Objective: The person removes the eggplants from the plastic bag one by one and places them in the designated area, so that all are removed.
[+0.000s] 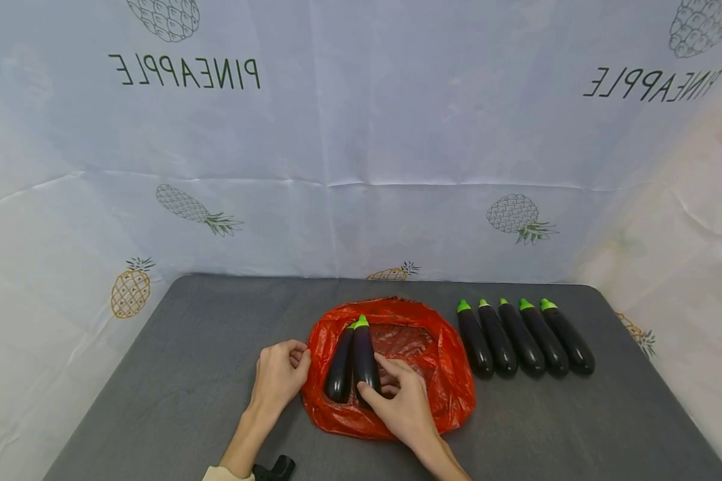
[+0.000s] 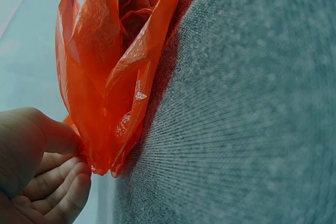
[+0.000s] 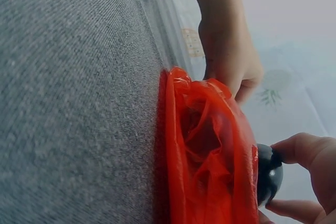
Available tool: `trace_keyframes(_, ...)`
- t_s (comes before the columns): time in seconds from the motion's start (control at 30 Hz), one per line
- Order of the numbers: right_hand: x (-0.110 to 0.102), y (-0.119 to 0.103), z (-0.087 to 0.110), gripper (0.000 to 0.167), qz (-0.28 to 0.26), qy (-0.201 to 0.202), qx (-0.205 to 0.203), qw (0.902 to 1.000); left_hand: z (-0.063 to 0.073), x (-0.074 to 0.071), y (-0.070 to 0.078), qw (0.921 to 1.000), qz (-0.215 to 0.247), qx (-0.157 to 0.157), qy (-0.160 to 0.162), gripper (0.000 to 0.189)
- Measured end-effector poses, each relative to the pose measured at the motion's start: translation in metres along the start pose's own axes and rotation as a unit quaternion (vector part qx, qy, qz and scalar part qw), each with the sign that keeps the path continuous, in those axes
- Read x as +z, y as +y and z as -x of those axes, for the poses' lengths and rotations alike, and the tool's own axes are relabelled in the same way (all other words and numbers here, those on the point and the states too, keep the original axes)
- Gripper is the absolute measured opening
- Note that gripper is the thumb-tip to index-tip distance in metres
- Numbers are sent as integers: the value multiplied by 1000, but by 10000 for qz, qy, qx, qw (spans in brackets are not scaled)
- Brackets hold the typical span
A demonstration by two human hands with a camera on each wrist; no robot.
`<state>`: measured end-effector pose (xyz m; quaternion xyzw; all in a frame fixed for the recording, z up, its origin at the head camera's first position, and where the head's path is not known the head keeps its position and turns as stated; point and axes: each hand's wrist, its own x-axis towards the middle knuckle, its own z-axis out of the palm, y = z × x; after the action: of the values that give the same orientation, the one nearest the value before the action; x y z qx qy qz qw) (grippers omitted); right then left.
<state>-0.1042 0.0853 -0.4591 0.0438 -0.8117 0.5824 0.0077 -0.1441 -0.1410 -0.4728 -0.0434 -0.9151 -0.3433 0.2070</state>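
Note:
A red plastic bag (image 1: 457, 394) lies spread on the table with its mouth facing up. Two dark eggplants with green stem ends are inside its left half, side by side. The right hand (image 1: 406, 404) grips the right one of the pair, an eggplant (image 1: 366, 357), thumb and fingers on either side of its rounded lower end. In the right wrist view that dark eggplant end (image 3: 269, 174) shows between thumb and fingers above the bag's rim. Left of it lies the other eggplant (image 1: 339, 374). At the bag's left edge, the left hand (image 1: 279, 374) pinches the plastic between thumb and fingers.
Right of the bag, several eggplants (image 1: 525, 337) lie in a slanted row on the grey table (image 1: 216, 334), stems pointing to the back. A white pineapple-print cloth (image 1: 349, 133) hangs behind the table. A black strap piece (image 1: 277, 467) is near the left wrist.

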Motion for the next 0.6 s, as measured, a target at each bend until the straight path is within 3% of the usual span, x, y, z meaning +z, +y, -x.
trace_keyframes(0.6, -16, -7, 6, 55, 85, 188, 178, 9996, 0, -1, 0, 10000, 7, -23, 14, 6)
